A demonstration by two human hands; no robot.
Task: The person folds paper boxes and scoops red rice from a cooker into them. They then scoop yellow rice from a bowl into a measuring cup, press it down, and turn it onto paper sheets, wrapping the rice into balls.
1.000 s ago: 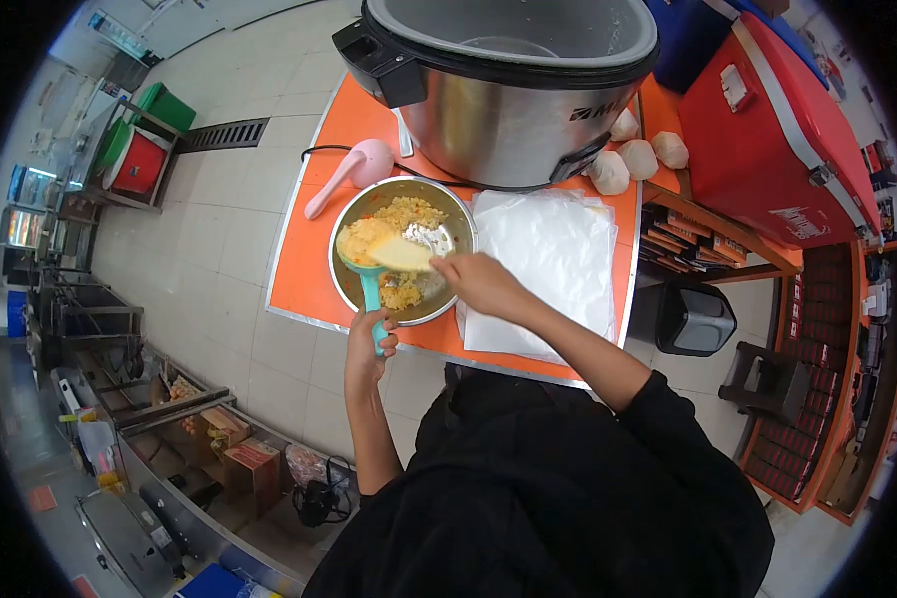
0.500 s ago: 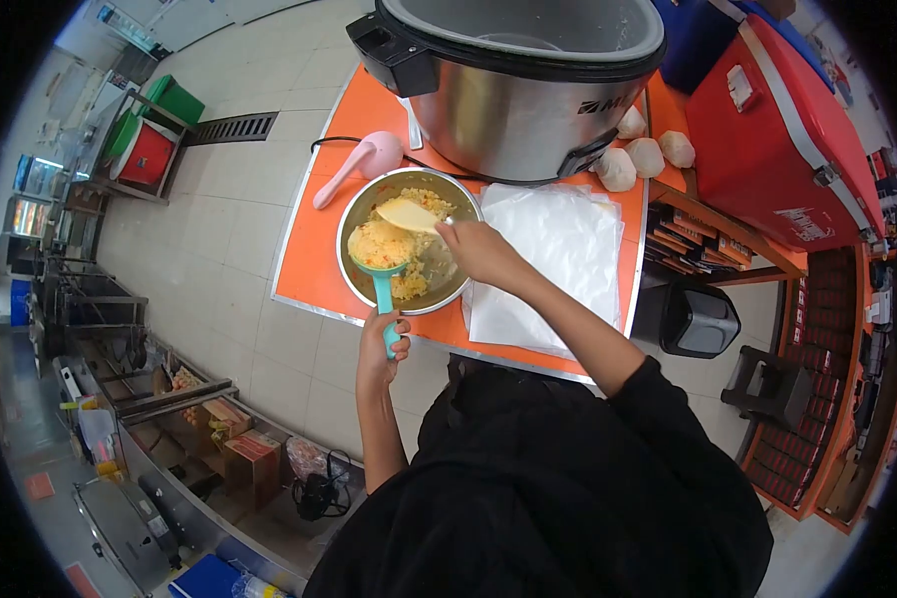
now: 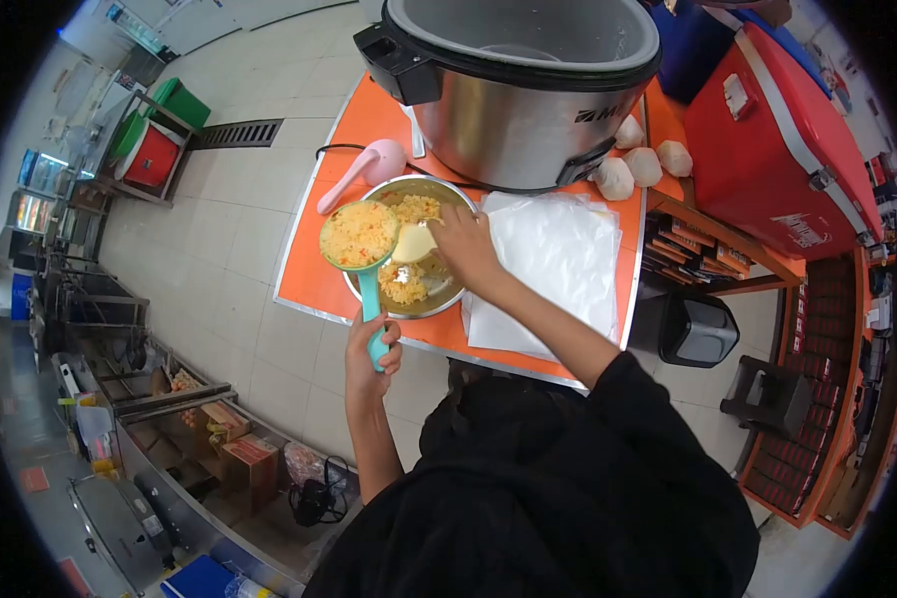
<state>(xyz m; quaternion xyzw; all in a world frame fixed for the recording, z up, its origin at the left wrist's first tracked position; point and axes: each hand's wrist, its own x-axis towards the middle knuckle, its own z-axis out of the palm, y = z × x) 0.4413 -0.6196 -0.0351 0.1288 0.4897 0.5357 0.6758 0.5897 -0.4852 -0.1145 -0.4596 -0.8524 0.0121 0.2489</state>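
My left hand is wrapped round the handle of a teal ladle. Yellow fried rice fills its round cup, which is raised over the left rim of a metal mixing bowl. More rice lies loose inside the bowl. My right hand is over the bowl's right side, fingers closed on a cream rice paddle. The paddle's blade points left, toward the ladle, and its handle is hidden by the hand.
A big steel rice cooker stands behind the bowl. White sheets lie to the right on the orange table. A pink ladle rests behind the bowl, and several wrapped white balls sit beside a red cooler.
The full ladle has risen out of the bowl and moved left to its rim. My right hand has shifted slightly, and the paddle has come away from the rice in the ladle, its blade now lower.
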